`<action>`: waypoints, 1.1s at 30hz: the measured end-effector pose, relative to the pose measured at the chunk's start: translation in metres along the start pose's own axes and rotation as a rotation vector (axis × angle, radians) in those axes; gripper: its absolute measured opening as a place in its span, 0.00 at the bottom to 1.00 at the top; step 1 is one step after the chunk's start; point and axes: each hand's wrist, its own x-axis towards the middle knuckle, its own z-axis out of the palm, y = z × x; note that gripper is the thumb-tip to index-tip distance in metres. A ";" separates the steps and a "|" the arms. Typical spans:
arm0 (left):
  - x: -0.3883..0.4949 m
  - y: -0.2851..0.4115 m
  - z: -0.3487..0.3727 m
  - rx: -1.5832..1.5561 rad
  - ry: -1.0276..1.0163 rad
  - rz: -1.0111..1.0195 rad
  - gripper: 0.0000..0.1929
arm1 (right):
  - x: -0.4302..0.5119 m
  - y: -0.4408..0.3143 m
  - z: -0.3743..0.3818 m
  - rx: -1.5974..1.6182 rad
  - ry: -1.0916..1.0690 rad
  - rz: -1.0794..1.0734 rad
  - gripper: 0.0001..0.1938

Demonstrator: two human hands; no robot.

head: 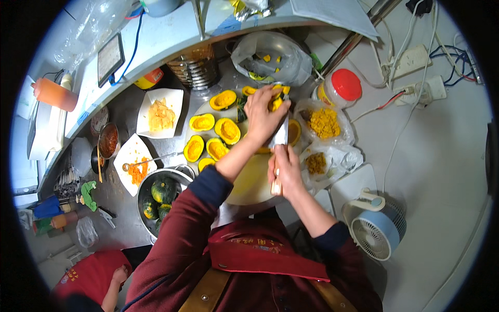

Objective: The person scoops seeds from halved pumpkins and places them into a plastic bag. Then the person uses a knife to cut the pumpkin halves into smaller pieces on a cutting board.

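Note:
My right hand [287, 165] grips the wooden handle of a kitchen knife [281, 132], its blade pointing away from me. My left hand [263, 111] holds a yellow-fleshed squash piece [276, 104] beside the far end of the blade; the fingers partly cover it, so its cut is hard to see. Both hands are over a round cutting board [251, 183]. Hollowed squash halves [227, 131] with dark green rinds lie to the left on the board, cut side up. Another squash half [294, 132] sits right of the blade.
Left stands a metal pot [145, 218] of whole green squashes [163, 191], near white dishes [177, 113] of food. A bag-lined bowl [273, 43] is behind the board; bags of yellow pulp [324, 123] and a red-lidded jar [346, 85] stand right. A fan [376, 234] and another person [93, 277] are nearby.

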 end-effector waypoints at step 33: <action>-0.145 -0.038 0.016 0.754 -0.430 0.318 0.09 | -0.055 -0.055 -0.085 0.076 0.055 -0.198 0.11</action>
